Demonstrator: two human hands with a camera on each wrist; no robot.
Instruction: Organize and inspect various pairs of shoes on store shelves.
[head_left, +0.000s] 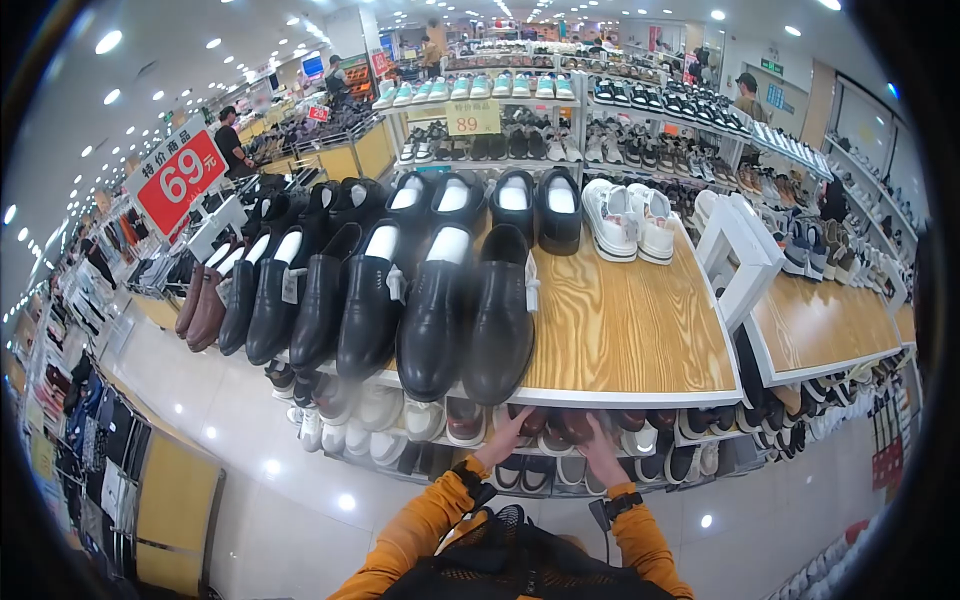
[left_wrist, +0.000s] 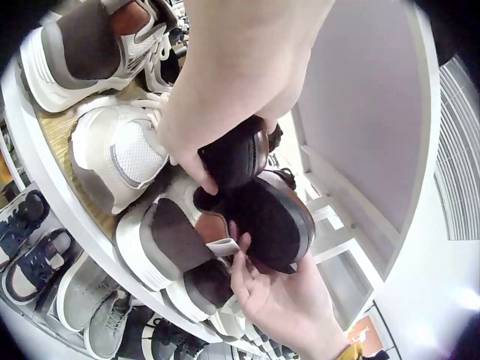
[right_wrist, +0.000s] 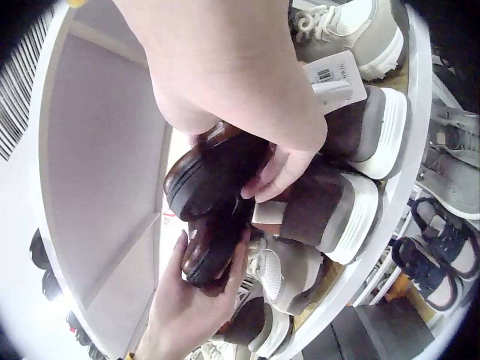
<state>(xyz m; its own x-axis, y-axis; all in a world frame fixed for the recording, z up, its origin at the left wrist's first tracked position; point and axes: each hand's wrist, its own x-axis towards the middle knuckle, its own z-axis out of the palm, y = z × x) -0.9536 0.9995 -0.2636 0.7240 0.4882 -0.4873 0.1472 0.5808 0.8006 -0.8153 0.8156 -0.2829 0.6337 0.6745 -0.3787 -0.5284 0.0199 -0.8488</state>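
Note:
Under the upper shelf board, my left hand [head_left: 503, 443] grips a dark brown leather shoe [left_wrist: 238, 156], thumb on one side and fingers on the other. My right hand [head_left: 602, 457] holds a second leather shoe [right_wrist: 210, 180] of the same kind beside it. Side by side, the two shoes sit between sneakers on the lower shelf. In the left wrist view, a beige sneaker [left_wrist: 120, 154] stands right by my left fingers. Near my right fingers in the right wrist view is a grey-brown sneaker [right_wrist: 322, 206] with a white sole. A white price tag [right_wrist: 341, 79] hangs above it.
Over my hands juts the wood-topped shelf [head_left: 640, 330], with black leather shoes [head_left: 435, 310] along its left and white sneakers [head_left: 630, 220] at the back. A white frame [head_left: 735, 255] stands at its right. Lower racks hold more shoes. Several people stand farther off.

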